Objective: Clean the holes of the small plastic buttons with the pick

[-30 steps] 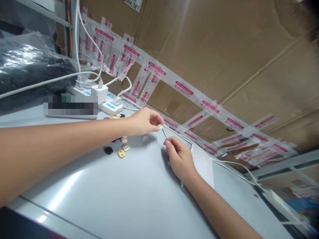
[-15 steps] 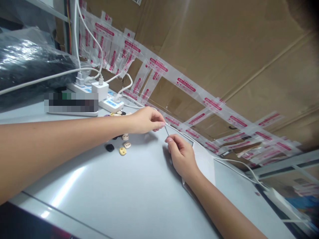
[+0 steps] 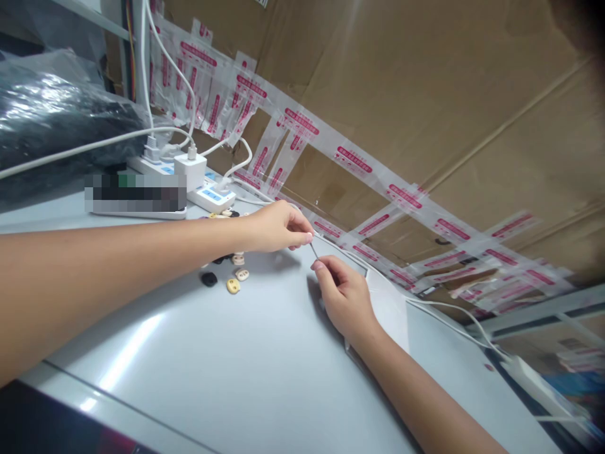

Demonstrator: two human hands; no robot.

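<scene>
Above the table, a thin, short grey strand (image 3: pixel 314 251) runs taut and slanting between my two hands; I cannot tell if it is a cord or a stiff rod. My left hand (image 3: pixel 283 227) pinches its upper end between thumb and fingertips. The lower end is pinched by my right hand (image 3: pixel 343 290), whose curled fingers hide the rest. Beneath and beside my left forearm lie several small two-holed toggles like cord stoppers: a yellow one (image 3: pixel 233 285), a cream one (image 3: pixel 242 274) and a black one (image 3: pixel 208 279). My forearm covers part of that pile.
White power strips (image 3: pixel 212 197) with plugged-in cables and a charger (image 3: pixel 190 171) stand at the back left, near a blurred-out device (image 3: pixel 137 215). A plastic-wrapped dark bundle (image 3: pixel 61 120) lies further left. Taped cardboard (image 3: pixel 425 126) lines the back. A white flat object (image 3: pixel 390 309) lies behind my right wrist.
Both hands keep their pinch on the grey strand. My right hand has shifted very slightly up and to the left; the toggles lie as before.
</scene>
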